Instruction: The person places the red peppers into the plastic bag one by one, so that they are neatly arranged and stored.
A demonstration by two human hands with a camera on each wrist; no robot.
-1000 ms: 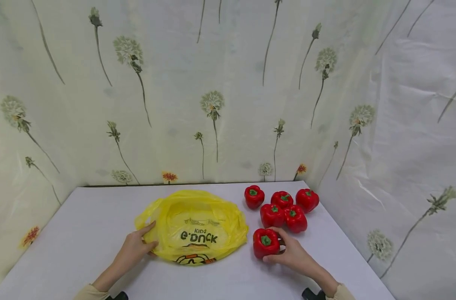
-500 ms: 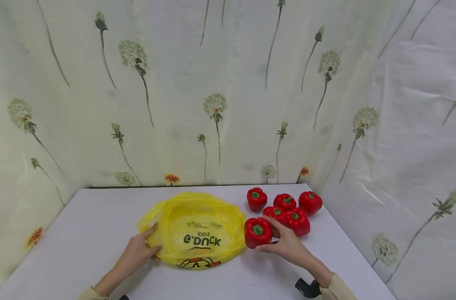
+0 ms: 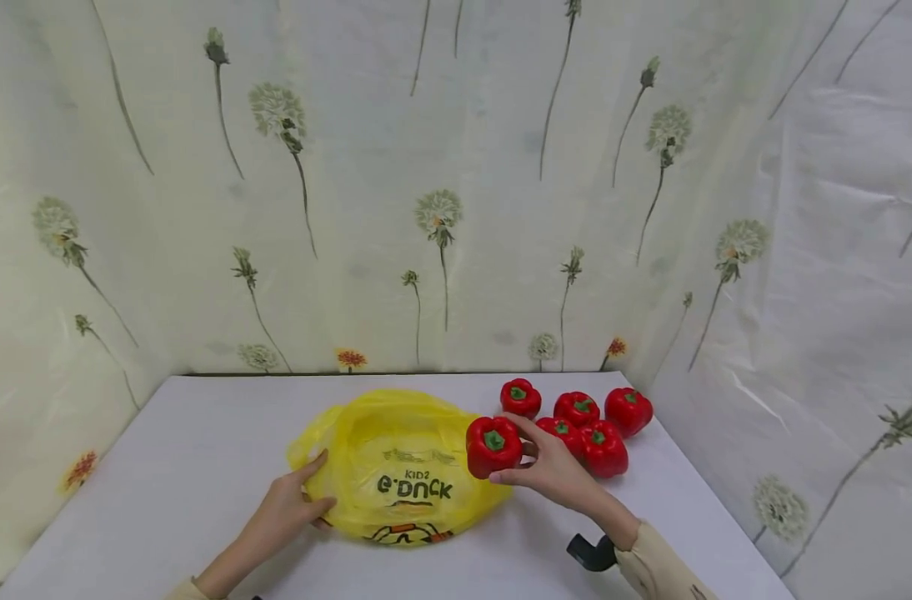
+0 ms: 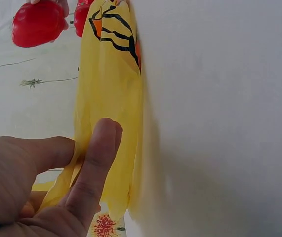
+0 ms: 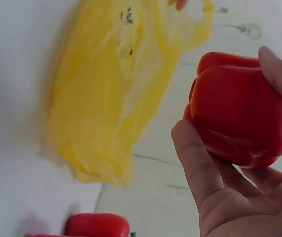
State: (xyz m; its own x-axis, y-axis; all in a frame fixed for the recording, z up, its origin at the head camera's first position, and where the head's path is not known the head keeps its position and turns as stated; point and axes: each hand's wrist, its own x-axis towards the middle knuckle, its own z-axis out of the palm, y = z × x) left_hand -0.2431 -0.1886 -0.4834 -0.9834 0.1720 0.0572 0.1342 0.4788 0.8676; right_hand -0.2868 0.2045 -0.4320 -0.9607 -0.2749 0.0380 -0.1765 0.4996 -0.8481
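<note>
A yellow plastic bag point(image 3: 358, 496) with duck print lies on the white table, its mouth spread wide. My left hand point(image 3: 283, 508) pinches the bag's left edge between thumb and fingers; the left wrist view shows the thin film point(image 4: 108, 94) between those fingers point(image 4: 94, 168). Held in my right hand point(image 3: 557, 471) is a red bell pepper point(image 3: 480, 454), stem facing the head camera. It overlaps the bag's right rim in the head view. From the right wrist, the pepper point(image 5: 239, 106) appears raised off the table and apart from the bag point(image 5: 96, 103), thumb and fingers around its sides.
Several more red bell peppers point(image 3: 604, 454) stand grouped at the table's back right, just beyond my right hand. One pepper point(image 3: 520, 404) sits a little left of the others. A curtain point(image 3: 456, 317) with dandelion print rises behind the white table point(image 3: 201, 450) and along its sides.
My right hand has lifted the pepper and carried it left, from beside the bag to its right rim. The left hand keeps its grip on the bag. The head view has shifted slightly.
</note>
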